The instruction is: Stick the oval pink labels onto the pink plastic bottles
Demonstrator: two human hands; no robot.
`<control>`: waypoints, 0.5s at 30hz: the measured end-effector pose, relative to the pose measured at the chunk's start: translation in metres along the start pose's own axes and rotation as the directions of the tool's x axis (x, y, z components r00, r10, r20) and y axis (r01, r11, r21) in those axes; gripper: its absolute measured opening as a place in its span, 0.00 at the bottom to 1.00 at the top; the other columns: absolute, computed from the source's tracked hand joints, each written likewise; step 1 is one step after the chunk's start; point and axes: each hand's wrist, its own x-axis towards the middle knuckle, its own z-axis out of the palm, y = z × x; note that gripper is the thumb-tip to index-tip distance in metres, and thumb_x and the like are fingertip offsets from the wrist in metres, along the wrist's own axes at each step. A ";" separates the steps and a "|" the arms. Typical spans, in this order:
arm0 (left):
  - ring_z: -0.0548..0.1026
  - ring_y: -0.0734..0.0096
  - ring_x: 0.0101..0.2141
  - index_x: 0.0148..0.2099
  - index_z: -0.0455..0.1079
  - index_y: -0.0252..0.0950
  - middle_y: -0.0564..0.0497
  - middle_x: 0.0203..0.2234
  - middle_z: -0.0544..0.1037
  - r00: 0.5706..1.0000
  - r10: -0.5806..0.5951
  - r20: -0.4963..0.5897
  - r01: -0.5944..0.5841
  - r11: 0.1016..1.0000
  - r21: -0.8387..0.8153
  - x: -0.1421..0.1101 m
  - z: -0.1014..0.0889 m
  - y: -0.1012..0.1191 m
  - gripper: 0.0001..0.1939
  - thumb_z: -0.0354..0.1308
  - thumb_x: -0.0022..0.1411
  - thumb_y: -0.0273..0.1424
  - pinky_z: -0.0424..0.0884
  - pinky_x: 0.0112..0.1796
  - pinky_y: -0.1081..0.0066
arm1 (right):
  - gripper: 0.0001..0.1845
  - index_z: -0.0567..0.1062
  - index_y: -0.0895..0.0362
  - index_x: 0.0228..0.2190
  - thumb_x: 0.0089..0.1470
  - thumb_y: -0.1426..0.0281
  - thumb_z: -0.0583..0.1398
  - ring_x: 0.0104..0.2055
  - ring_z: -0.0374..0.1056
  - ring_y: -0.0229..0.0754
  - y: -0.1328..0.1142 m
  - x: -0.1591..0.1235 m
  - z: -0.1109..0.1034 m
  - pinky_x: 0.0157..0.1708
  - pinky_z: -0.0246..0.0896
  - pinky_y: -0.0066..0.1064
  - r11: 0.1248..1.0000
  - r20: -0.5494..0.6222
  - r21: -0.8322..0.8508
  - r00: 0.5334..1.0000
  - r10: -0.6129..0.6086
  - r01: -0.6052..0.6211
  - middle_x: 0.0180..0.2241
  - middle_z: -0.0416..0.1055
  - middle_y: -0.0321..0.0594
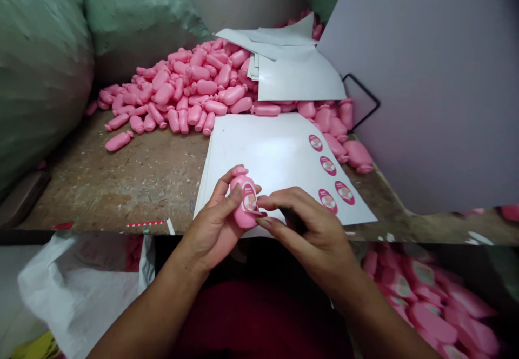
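Observation:
My left hand (214,224) grips a small pink plastic bottle (237,219), its neck pointing up and away from me. An oval pink-and-white sticker label (249,198) lies against the bottle's front, with its lower edge lifted off the surface. My right hand (304,229) pinches that lower edge between thumb and fingertip. Beneath both hands lies a white sticker sheet (259,143), which carries several more oval labels (328,165) along its right side.
Behind the sheet is a heap of pink bottles (198,72), partly topped by loose white sheets (300,75). Big green sacks (40,67) stand at left; a pale panel (430,78) rises at right. Below the bench (162,159) are labelled bottles (433,321) and a white bag (89,288).

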 end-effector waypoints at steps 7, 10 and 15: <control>0.76 0.73 0.34 0.49 0.70 0.40 0.51 0.35 0.77 0.996 0.041 -0.076 -0.044 0.998 -0.043 0.003 0.010 -0.006 0.14 0.65 0.61 0.34 0.72 0.37 0.75 | 0.11 0.75 0.53 0.38 0.59 0.80 0.57 0.42 0.76 0.43 0.005 0.000 0.008 0.38 0.69 0.35 0.938 0.057 -0.248 0.970 -0.237 0.244 0.38 0.79 0.41; 0.76 0.74 0.35 0.49 0.71 0.39 0.51 0.36 0.77 0.990 0.088 -0.109 -0.093 0.995 -0.036 0.005 0.006 -0.007 0.13 0.64 0.62 0.32 0.72 0.38 0.76 | 0.12 0.72 0.54 0.39 0.58 0.82 0.56 0.41 0.76 0.43 0.002 -0.002 0.006 0.36 0.65 0.34 0.900 0.049 -0.314 0.951 -0.304 0.303 0.38 0.80 0.42; 0.75 0.72 0.36 0.49 0.70 0.42 0.50 0.36 0.77 0.967 0.175 -0.188 -0.170 0.985 0.043 0.011 -0.010 0.004 0.13 0.62 0.64 0.38 0.73 0.38 0.72 | 0.13 0.71 0.52 0.39 0.59 0.82 0.56 0.38 0.77 0.41 -0.005 -0.004 -0.002 0.34 0.61 0.34 0.886 0.029 -0.342 0.946 -0.323 0.313 0.38 0.81 0.39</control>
